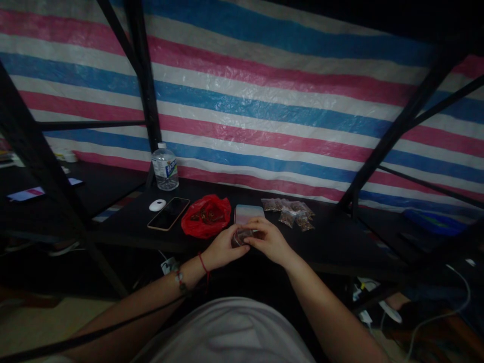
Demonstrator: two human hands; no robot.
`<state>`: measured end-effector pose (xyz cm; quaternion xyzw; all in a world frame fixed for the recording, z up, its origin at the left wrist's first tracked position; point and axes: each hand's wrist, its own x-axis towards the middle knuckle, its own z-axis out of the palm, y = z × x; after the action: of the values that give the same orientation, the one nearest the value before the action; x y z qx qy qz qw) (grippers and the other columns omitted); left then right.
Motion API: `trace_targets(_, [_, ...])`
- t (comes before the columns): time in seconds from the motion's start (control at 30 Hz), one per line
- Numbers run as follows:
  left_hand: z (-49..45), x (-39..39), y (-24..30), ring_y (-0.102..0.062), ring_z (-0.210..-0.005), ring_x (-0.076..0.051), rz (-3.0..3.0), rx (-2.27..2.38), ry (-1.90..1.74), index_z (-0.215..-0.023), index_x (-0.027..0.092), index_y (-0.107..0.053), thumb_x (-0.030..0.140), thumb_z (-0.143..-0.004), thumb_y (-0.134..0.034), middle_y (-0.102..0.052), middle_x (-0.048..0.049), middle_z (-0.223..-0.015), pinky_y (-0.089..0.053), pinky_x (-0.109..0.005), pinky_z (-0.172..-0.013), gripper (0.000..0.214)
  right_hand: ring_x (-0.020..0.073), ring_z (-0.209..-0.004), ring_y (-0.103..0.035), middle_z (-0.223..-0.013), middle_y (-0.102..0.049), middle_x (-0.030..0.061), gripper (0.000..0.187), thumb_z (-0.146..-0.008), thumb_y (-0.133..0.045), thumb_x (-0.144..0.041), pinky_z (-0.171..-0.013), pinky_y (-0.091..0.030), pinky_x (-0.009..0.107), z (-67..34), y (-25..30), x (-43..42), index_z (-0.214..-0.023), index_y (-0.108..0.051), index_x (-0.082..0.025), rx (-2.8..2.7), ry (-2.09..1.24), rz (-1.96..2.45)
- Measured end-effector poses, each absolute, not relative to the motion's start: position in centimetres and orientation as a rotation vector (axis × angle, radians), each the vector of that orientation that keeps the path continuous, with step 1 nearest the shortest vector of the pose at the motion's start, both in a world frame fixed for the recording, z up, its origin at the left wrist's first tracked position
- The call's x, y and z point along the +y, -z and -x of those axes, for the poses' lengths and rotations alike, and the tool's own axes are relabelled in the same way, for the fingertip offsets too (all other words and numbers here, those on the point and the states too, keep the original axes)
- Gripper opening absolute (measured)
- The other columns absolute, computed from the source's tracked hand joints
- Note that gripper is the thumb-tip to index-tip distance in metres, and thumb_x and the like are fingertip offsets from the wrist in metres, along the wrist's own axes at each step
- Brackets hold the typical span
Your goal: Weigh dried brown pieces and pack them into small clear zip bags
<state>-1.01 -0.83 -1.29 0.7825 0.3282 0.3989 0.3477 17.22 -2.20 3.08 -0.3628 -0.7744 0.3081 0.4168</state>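
Observation:
Both hands meet at the front edge of the black table. My left hand (226,247) is closed around the lower left side of a small clear plastic bag (242,237) with dark brown contents. The fingers of my right hand (268,239) pinch the same bag from the right, and they hide part of it. Just beyond my left hand lies an open red plastic bag (206,216) with brown pieces inside. A pale flat rectangular object (248,212) is behind my fingers. To its right, several small clear bags (289,212) of brown bits lie in a cluster.
A phone (169,214) and a white rounded object (157,205) lie on the black table (340,242) at left. Behind them stands a clear plastic bottle (165,167). Black metal posts (141,75) frame the sides, with a striped plastic sheet (257,101) at the back.

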Motion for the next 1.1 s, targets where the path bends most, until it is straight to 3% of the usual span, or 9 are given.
trace_targets(0.2, [0.9, -0.9, 1.3, -0.058, -0.078, -0.017, -1.947, 0.824, -1.055, -0.100, 0.013, -0.055, 0.036, -0.074, -0.064, -0.061, -0.0054, -0.091, -0.046, -0.028, -0.070, 0.036, 0.0216, -0.112, -0.058, -0.124, -0.061, 0.0064, 0.051, -0.080, -0.065, -0.021, -0.096, -0.046, 0.038, -17.3, -2.9, -2.2, -0.129, -0.054, -0.029, -1.880, -0.852, 0.829])
trace_targets(0.43, [1.3, -0.5, 0.5, -0.055, -0.076, -0.015, -1.787, 0.807, -1.185, -0.094, 0.016, -0.054, 0.033, -0.073, -0.065, -0.059, -0.0023, -0.084, -0.044, -0.027, -0.072, 0.030, 0.0205, -0.107, -0.059, -0.131, -0.055, 0.0086, 0.055, -0.075, -0.065, -0.018, -0.084, -0.052, 0.032, -17.7, -3.0, -2.1, -0.128, -0.053, -0.027, -1.856, -0.845, 0.901])
trace_targets(0.57, [1.6, 0.2, 0.5, -0.055, -0.072, -0.014, -1.619, 0.798, -1.206, -0.092, 0.016, -0.055, 0.033, -0.070, -0.068, -0.058, -0.0006, -0.078, -0.042, -0.025, -0.068, 0.030, 0.0183, -0.102, -0.061, -0.119, -0.060, 0.0083, 0.063, -0.074, -0.061, -0.014, -0.081, -0.053, 0.030, -17.9, -1.9, -0.7, -0.134, -0.046, -0.026, -1.887, -0.878, 0.919])
trace_targets(0.87, [1.7, 0.9, 1.2, -0.051, -0.062, -0.009, -1.061, 0.687, -1.224, -0.094, 0.016, -0.055, 0.033, -0.069, -0.070, -0.056, 0.0022, -0.071, -0.039, -0.020, -0.059, 0.034, 0.0244, -0.103, -0.061, -0.105, -0.068, 0.0091, 0.042, -0.070, -0.066, -0.021, -0.097, -0.044, 0.040, -19.6, 2.1, 8.3, -0.112, -0.064, -0.016, -1.790, -0.262, 1.525])
trace_targets(1.1, [2.3, 1.1, 1.7, -0.053, -0.058, -0.010, -0.972, 0.406, -0.977, -0.098, 0.016, -0.059, 0.045, -0.070, -0.069, -0.058, -0.0015, -0.073, -0.038, -0.022, -0.054, 0.042, 0.0279, -0.123, -0.047, -0.128, -0.053, 0.0144, 0.060, -0.070, -0.068, -0.026, -0.105, -0.034, 0.048, -19.1, 2.1, 7.6, -0.127, -0.053, -0.017, -1.746, -0.100, 1.444])
